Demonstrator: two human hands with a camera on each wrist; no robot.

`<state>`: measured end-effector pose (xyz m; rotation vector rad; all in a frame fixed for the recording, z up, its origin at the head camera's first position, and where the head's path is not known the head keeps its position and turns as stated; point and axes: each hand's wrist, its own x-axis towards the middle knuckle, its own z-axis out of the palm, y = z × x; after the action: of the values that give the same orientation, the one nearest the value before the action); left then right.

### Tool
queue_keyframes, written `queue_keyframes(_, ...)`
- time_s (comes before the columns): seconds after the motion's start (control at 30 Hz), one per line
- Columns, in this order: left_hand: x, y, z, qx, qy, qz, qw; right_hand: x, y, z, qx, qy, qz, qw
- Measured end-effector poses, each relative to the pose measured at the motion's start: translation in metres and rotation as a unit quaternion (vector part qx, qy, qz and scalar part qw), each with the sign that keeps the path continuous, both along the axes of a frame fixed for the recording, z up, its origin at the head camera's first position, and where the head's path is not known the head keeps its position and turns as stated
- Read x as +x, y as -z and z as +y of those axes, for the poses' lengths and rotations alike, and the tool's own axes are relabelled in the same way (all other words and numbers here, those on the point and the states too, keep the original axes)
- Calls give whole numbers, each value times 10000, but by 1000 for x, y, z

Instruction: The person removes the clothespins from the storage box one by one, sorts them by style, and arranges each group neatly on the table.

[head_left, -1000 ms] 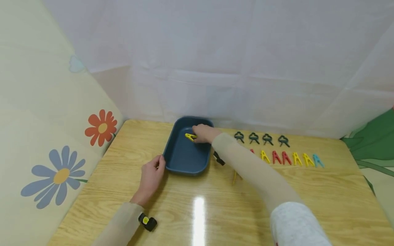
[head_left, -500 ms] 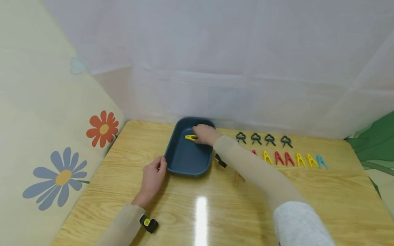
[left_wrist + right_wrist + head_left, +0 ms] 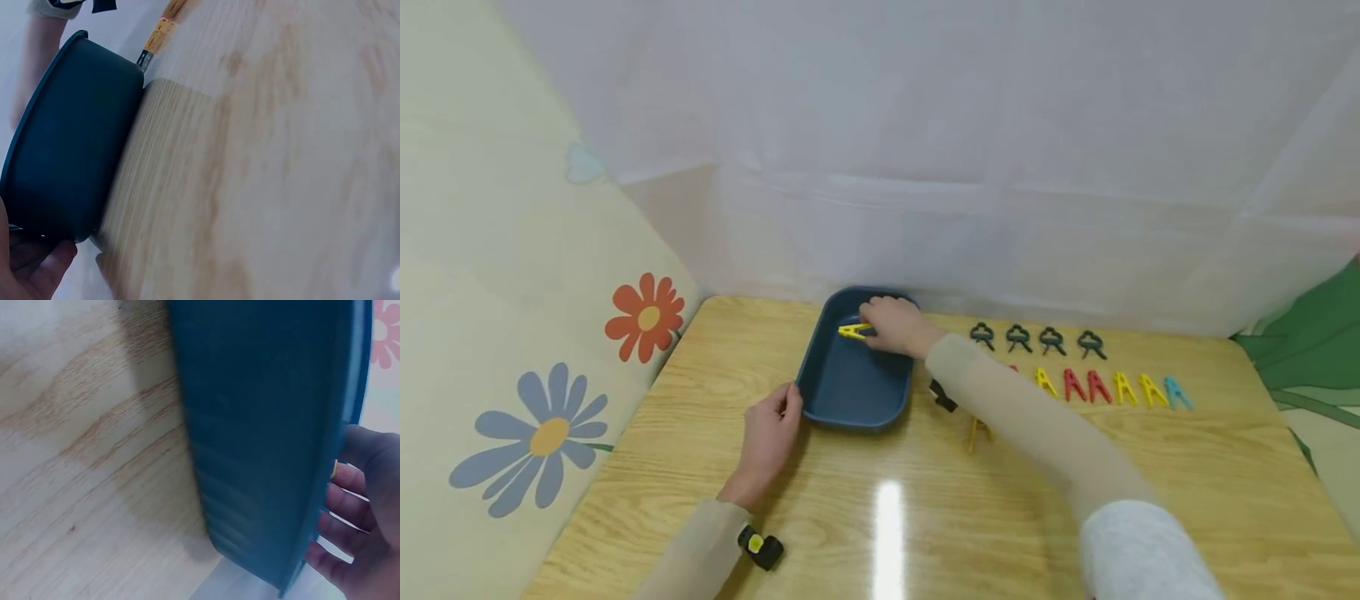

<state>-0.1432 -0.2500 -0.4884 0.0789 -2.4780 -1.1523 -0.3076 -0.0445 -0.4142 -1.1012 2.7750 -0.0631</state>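
A dark blue plastic tray (image 3: 857, 387) stands toward the back of the wooden table. At its near left corner my left hand (image 3: 769, 433) pinches the rim; the left wrist view has its fingers (image 3: 55, 269) against the tray's lower edge. My right hand (image 3: 895, 325) reaches over the tray's right side and holds a yellow clothespin (image 3: 853, 331) inside, thumb and fingers around its handle ends. In the right wrist view the curled fingers (image 3: 340, 531) reach over the rim, with only a sliver of yellow showing.
Right of the tray, several dark cloud-shaped clips (image 3: 1018, 337) form a back row. Before them lie red clothespins (image 3: 1075, 385), yellow clothespins (image 3: 1126, 387) and a light blue clothespin (image 3: 1177, 392). A yellow piece (image 3: 976, 435) shows partly behind the right sleeve. A white sheet (image 3: 880, 200) hangs behind the table.
The yellow clothespin has shifted slightly left in the tray, and more of it shows. My right fingers have spread and reach further out. My left hand stays at the rim.
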Motion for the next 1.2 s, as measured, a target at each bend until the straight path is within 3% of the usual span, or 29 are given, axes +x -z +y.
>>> queue_keyframes(0.3,-1,2,0,24,-11,35,10000,13,-22,29,-536,-111,-10,9985)
queue_keyframes(0.63,-3,3,-2,70,-11,-91,9999,40,-50,80,-1103,13,-282,9935)
queue_keyframes(0.83,-2,3,-1,52,68,-71,9999,57,-47,120,-1399,89,-77,9901)
queue_keyframes(1.03,-2,2,-1,35,40,-140,9999,78,-38,163,-1438,601,-296,9873)
queue_keyframes(1.2,-3,2,-1,-10,11,-113,9999,94,-30,199,-1582,960,-223,9825)
